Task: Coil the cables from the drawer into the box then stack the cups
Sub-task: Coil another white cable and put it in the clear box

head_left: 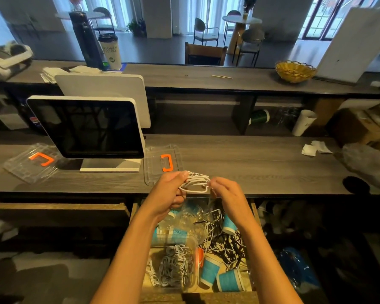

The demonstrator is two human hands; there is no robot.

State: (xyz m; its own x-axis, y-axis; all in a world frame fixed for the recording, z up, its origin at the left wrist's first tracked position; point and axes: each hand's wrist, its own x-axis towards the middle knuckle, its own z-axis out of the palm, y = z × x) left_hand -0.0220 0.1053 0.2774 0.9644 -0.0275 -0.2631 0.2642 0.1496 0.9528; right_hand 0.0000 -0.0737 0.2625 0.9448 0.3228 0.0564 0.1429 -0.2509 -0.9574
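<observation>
Both hands [198, 191] pinch a white cable coil [195, 182] above the counter edge [294, 193], over the open drawer [256, 212].

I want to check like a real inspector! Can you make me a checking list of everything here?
Surface: grey wooden counter, with an open drawer below its front edge.
Job's things: clear box in the drawer holds coiled cables; blue cups lie tipped beside it, unstacked.
Clutter: two clear lids with orange handles, a screen, crumpled paper.
Grippers: left hand and right hand both pinch a white cable bundle in their fingers.
Cables: a black and white tangle lies loose in the drawer.
Surroundings: a yellow basket on the upper shelf; tables and chairs beyond.
</observation>
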